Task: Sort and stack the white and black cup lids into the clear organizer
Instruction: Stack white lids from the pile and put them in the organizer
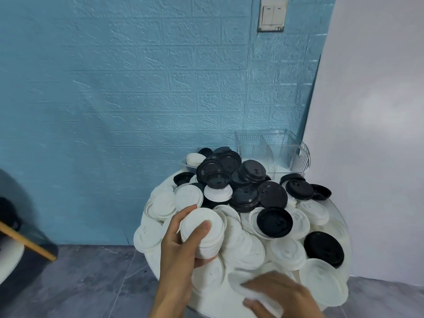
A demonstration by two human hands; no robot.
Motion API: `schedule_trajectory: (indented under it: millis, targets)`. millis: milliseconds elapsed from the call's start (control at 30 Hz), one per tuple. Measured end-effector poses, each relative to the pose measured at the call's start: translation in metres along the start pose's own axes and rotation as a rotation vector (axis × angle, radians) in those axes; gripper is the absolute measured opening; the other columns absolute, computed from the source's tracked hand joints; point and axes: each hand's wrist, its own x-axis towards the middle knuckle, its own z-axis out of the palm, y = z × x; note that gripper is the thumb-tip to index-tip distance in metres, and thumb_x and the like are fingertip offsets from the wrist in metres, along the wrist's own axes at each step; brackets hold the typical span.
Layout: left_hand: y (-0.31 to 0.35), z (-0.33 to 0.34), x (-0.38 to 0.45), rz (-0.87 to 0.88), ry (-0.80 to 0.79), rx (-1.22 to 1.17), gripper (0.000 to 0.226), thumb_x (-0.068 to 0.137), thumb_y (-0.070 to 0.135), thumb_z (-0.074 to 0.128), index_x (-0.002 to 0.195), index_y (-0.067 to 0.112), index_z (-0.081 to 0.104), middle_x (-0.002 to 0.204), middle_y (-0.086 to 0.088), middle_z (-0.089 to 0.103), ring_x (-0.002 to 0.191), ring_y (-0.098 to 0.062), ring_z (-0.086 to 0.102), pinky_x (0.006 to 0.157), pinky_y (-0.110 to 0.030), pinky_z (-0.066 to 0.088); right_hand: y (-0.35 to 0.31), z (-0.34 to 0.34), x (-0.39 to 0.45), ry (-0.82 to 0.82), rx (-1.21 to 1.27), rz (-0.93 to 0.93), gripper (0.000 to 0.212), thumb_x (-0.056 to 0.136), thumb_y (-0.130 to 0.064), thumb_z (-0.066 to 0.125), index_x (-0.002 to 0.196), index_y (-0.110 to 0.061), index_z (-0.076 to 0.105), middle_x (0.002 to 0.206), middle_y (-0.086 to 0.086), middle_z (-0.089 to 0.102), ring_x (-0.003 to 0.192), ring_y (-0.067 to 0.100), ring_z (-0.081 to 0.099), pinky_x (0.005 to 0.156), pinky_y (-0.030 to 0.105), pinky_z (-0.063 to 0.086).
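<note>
Your left hand point(181, 239) is wrapped around a short stack of white round plastic cup lids point(203, 232), thumb pressed across the top lid and fingers curled underneath, holding the stack tilted above the heap. Your right hand point(282, 294) is low at the near edge, blurred, with its fingers closed over a single white plastic lid point(243, 282) that lies on the pile; how firmly it grips, you cannot tell from this view.

Both hands work over a round white table point(344, 226) buried under loose lids. White lids point(250, 246) fill the near and left part of the heap, while black round plastic lids point(243, 180) crowd the far side, with two more black ones point(323, 249) lying among the white ones on the right.

At the far right of the table, against the wall, stands the clear ribbed plastic organizer point(273, 150), upright, with a divider splitting it into compartments; no lids show inside it. Just left of the black lids, a small clear tub point(183, 162) holds a stack of white lids point(195, 159).

Behind everything is a blue brick-textured wall point(114, 88) with a white double light switch point(273, 16) high up, and a grey tiled floor point(91, 283) lies below.
</note>
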Motion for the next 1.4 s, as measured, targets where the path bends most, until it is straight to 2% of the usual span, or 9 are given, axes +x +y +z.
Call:
schedule_trajectory:
  millis: [33,100,233,433,633,800,1033,1267,1400]
  targets:
    - [0.0,0.001,0.0,0.001,-0.005,-0.003,0.038,0.082,0.015,0.081,0.109,0.042,0.074,0.108,0.005,0.077,0.084,-0.007,0.074,0.058,-0.032,0.058,0.003,-0.013,0.004,-0.151,0.081,-0.103,0.035,0.081,-0.03,0.074,0.092,-0.062,0.066,0.081,-0.052,0.056,0.08,-0.022,0.057,0.079,0.005,0.047]
    - [0.001,0.004,-0.001,0.001,-0.012,-0.002,0.039,0.08,0.018,0.083,0.108,0.043,0.074,0.106,0.005,0.078,0.082,-0.005,0.074,0.058,-0.03,0.057,0.013,-0.029,0.02,-0.016,0.289,0.018,0.022,0.086,-0.045,0.077,0.104,-0.052,0.067,0.092,-0.028,0.072,0.085,-0.006,0.067,0.076,0.005,0.046]
    - [0.003,0.012,-0.003,0.011,-0.034,0.011,0.049,0.066,0.032,0.088,0.111,0.043,0.073,0.106,0.007,0.078,0.086,-0.007,0.075,0.061,-0.029,0.058,0.006,-0.032,0.076,0.06,0.822,0.123,0.018,0.087,-0.025,0.072,0.105,-0.023,0.075,0.102,0.0,0.077,0.094,0.013,0.073,0.076,0.02,0.056]
    - [0.014,0.022,0.003,0.029,0.003,0.004,0.048,0.068,0.052,0.082,0.114,0.044,0.072,0.112,0.007,0.076,0.095,-0.01,0.074,0.061,-0.027,0.058,0.003,-0.017,0.123,0.08,1.132,0.35,0.025,0.089,-0.013,0.07,0.113,-0.014,0.074,0.101,0.004,0.079,0.09,0.012,0.074,0.07,0.019,0.056]
    - [0.026,0.036,0.006,0.016,-0.064,0.01,0.06,0.071,0.073,0.069,0.118,0.036,0.072,0.116,0.008,0.076,0.104,-0.013,0.073,0.062,-0.03,0.058,-0.009,0.004,0.137,0.031,1.017,0.348,0.017,0.084,-0.012,0.079,0.102,-0.012,0.078,0.095,0.007,0.079,0.089,0.016,0.074,0.073,0.021,0.056]
    - [0.025,0.041,0.004,0.012,-0.079,0.03,0.037,0.081,0.052,0.078,0.115,0.036,0.073,0.109,0.005,0.079,0.097,-0.011,0.076,0.061,-0.03,0.059,-0.017,0.013,0.139,0.036,0.73,0.269,0.012,0.08,-0.027,0.085,0.089,-0.033,0.079,0.098,0.005,0.074,0.086,0.018,0.07,0.082,0.035,0.056]
    - [0.025,0.037,0.002,0.031,-0.022,0.083,0.04,0.082,0.04,0.071,0.12,0.051,0.068,0.113,0.021,0.075,0.096,0.003,0.072,0.069,-0.03,0.061,-0.025,0.014,0.128,-0.041,0.809,0.312,0.003,0.089,-0.023,0.077,0.09,-0.024,0.079,0.093,-0.005,0.077,0.1,0.017,0.071,0.093,0.034,0.056]
    - [0.02,0.027,0.003,0.008,0.011,0.062,0.038,0.067,0.026,0.08,0.103,0.037,0.072,0.104,0.0,0.078,0.096,-0.019,0.074,0.073,-0.033,0.056,-0.026,0.02,0.115,-0.059,0.905,0.343,0.014,0.092,-0.016,0.073,0.103,-0.011,0.078,0.099,0.002,0.079,0.099,0.017,0.073,0.09,0.028,0.058]
    - [0.018,0.023,0.002,-0.002,-0.011,0.045,0.036,0.08,0.01,0.083,0.104,0.035,0.073,0.106,-0.007,0.078,0.097,-0.025,0.073,0.077,-0.039,0.057,-0.026,0.021,0.109,-0.075,0.905,0.317,0.01,0.094,-0.018,0.071,0.099,-0.016,0.079,0.096,0.0,0.079,0.092,0.012,0.074,0.081,0.02,0.058]
